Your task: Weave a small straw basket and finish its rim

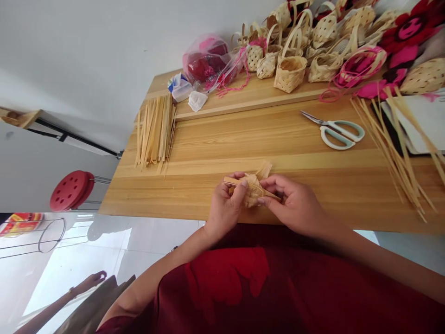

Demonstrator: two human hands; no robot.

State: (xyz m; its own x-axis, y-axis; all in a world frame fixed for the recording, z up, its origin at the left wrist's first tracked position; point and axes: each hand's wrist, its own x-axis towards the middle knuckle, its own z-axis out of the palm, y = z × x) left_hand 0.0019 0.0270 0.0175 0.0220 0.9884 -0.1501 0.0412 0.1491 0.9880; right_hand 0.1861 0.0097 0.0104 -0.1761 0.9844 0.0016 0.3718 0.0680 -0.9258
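A small, partly woven straw basket (253, 185) is held over the near edge of the wooden table (243, 139), with loose strips sticking out of it. My left hand (225, 204) grips its left side, fingers curled and thumb pressing a strip. My right hand (295, 204) is closed on its right side, pinching a thin strip between thumb and forefinger. Both hands touch the basket.
A bundle of straw strips (155, 130) lies at the left, more strips (396, 144) at the right. Scissors (335, 130) lie mid-right. Several finished small baskets (290, 69) and a plastic bag (208, 62) line the raised back shelf. A red stool (71, 189) stands on the floor.
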